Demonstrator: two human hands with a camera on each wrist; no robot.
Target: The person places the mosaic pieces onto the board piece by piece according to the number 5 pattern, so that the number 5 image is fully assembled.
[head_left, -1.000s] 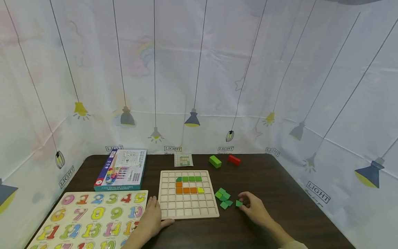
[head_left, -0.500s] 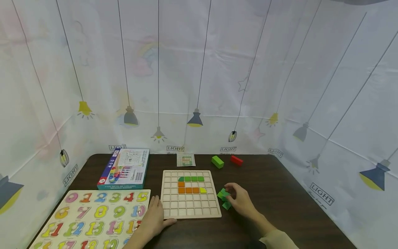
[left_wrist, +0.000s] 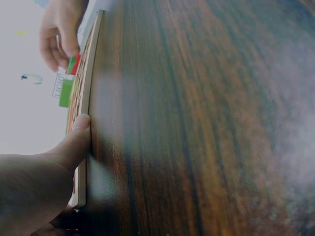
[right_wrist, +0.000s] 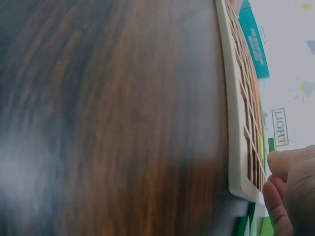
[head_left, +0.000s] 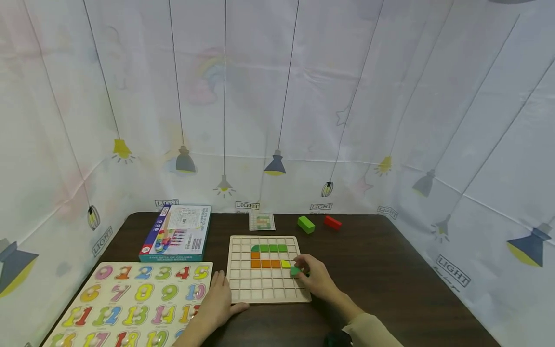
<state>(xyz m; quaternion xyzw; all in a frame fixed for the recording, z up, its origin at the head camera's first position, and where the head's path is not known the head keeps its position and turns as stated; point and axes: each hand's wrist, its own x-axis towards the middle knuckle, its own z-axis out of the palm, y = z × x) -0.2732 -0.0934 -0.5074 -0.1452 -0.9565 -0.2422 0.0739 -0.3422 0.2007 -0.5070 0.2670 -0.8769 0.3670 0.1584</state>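
A wooden grid board [head_left: 269,295] lies on the dark table, holding a row of green tiles [head_left: 273,248], several orange tiles [head_left: 266,264] and a yellow tile [head_left: 285,264]. Over the board's right side, the right hand [head_left: 320,280] pinches a green piece [head_left: 295,271] between thumb and fingers; that piece also shows in the right wrist view [right_wrist: 271,144]. The left hand [head_left: 217,301] rests at the board's lower left corner with straight fingers, and its thumb [left_wrist: 78,135] touches the front edge. Loose green tiles [right_wrist: 241,226] lie beside the board, hidden by the right hand in the head view.
To the left lies a number puzzle board [head_left: 143,307], with a boxed set [head_left: 175,233] behind it. A small pattern card [head_left: 262,221], a light green block [head_left: 306,224] and a red block [head_left: 333,222] are near the table's back edge.
The right hand has moved left from the loose green tiles to above the board, carrying a green piece. The left hand stays by the board, and the head view has shifted slightly.
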